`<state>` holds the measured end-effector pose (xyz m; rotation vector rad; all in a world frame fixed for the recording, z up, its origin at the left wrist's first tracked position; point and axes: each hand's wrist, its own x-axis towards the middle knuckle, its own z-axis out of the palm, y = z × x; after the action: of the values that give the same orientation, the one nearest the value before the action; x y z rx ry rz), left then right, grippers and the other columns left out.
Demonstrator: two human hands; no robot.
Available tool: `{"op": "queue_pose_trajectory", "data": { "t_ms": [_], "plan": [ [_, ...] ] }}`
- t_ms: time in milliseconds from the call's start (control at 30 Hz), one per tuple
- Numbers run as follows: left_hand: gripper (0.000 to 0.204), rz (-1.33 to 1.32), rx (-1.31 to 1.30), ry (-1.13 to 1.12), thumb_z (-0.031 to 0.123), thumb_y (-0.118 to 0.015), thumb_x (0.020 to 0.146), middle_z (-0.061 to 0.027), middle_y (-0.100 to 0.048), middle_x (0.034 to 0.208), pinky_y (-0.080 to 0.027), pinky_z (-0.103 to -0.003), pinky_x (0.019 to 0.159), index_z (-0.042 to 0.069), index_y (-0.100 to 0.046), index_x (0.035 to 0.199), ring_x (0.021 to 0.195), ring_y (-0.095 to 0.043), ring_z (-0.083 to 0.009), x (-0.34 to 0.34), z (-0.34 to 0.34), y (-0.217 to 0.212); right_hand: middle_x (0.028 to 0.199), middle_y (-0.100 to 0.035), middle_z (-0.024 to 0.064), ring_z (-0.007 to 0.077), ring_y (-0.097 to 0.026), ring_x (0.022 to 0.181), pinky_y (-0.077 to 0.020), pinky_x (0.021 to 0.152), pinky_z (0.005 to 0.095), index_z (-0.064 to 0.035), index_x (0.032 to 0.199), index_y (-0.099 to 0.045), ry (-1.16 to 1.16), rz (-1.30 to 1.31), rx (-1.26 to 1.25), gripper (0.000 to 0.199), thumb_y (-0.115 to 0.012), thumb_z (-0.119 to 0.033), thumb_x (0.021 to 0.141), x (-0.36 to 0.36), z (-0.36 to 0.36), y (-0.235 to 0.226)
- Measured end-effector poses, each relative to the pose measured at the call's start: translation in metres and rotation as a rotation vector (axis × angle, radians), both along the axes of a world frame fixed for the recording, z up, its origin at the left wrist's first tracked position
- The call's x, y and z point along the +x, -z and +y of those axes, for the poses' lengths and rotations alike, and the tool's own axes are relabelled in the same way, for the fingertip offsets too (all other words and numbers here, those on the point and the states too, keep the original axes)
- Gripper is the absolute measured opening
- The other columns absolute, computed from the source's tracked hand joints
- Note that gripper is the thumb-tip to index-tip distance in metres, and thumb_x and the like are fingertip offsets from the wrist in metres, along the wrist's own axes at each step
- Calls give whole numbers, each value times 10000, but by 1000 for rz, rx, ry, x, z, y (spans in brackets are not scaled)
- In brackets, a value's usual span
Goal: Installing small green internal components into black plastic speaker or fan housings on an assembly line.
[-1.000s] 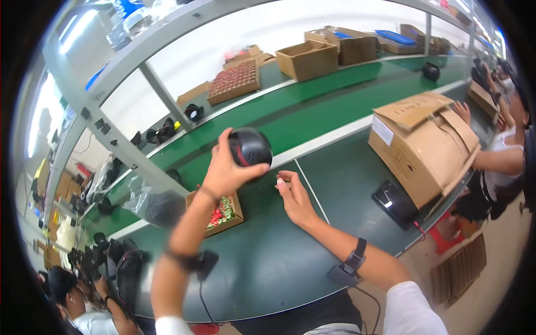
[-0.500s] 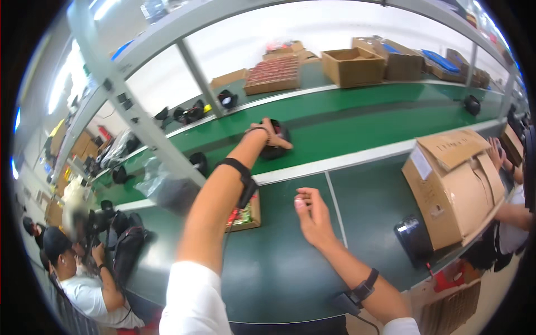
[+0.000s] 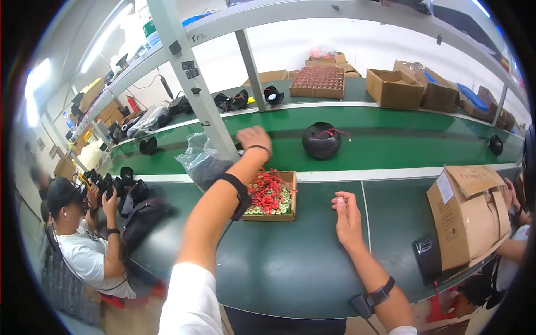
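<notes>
My left hand (image 3: 254, 140) reaches over the green conveyor belt (image 3: 385, 131), close to the foot of the grey post (image 3: 196, 84). Its fingers curl downward beside a dark piece that is mostly hidden, so what they grip cannot be made out. Right of that hand, a round black shell (image 3: 321, 141) with a thin red wire rests untouched on the belt. Below my left wrist stands a shallow cardboard box (image 3: 295, 195) of small green cylindrical cells with red leads (image 3: 268, 192). Over the dark green bench, my right hand (image 3: 349, 219) holds nothing, its fingers loosely extended.
A clear plastic bag with dark contents (image 3: 209, 167) lies by the post. At right, a large carton (image 3: 466, 218) stands beside a glossy black part (image 3: 427, 255), another person's hands at its far side. A co-worker (image 3: 92, 240) handles black parts at left. Cartons (image 3: 393, 88) line the back.
My left hand has let go of the round black shell and moved left to the post. The view has turned left, and the box of cells now shows more fully. My right hand stays over the bench.
</notes>
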<state>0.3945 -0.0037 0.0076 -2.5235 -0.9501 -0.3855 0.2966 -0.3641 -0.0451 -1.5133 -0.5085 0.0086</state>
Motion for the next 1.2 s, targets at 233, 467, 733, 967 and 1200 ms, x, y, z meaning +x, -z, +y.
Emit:
{"op": "queue_pose_trajectory", "data": {
  "t_ms": [233, 467, 733, 967, 1200],
  "plan": [
    [1218, 443, -359, -123, 355, -971, 534, -212, -513, 1475, -338, -576, 1151, 37, -342, 1528, 1395, -476, -399, 13, 47, -2, 1084, -646, 110, 157, -605, 917, -516, 808, 307, 0, 1249, -565, 26, -19, -16, 327, -573, -269, 1062, 1, -4, 6],
    [959, -49, -33, 477, 338, -914, 577, -198, -556, 1288, -419, -520, 1044, 79, -502, 1403, 1241, -510, -409, -30, -17, -59, 1063, -660, 111, 161, -615, 898, -514, 797, 306, 1, 1220, -577, 33, -39, -22, 320, -578, -275, 1058, -1, -1, 4],
    [935, -153, -232, 1088, 322, -895, 647, -153, -526, 1241, -384, -502, 1027, 75, -497, 1457, 1159, -496, -369, -221, -211, -109, 992, -694, 58, 112, -640, 873, -503, 768, 280, -19, 1175, -613, 83, 25, 39, 309, -512, -300, 1096, 16, -14, 8],
    [928, 110, -379, 1030, 347, -901, 695, -155, -514, 1276, -394, -457, 1023, 16, -498, 1462, 1176, -489, -337, -279, -203, -22, 787, -714, 76, 155, -647, 716, -515, 697, 306, 17, 939, -751, -14, -303, -258, 269, -713, -249, 950, 23, 43, -62],
    [820, -203, -544, 1171, 407, -867, 773, -143, -534, 1321, -370, -470, 1076, 30, -538, 1423, 1225, -492, -338, -289, -170, -50, 900, -774, 194, 308, -755, 855, -583, 827, 375, -54, 930, -823, -165, -242, -807, 301, -821, -312, 775, 77, 140, -82]
  ]
}}
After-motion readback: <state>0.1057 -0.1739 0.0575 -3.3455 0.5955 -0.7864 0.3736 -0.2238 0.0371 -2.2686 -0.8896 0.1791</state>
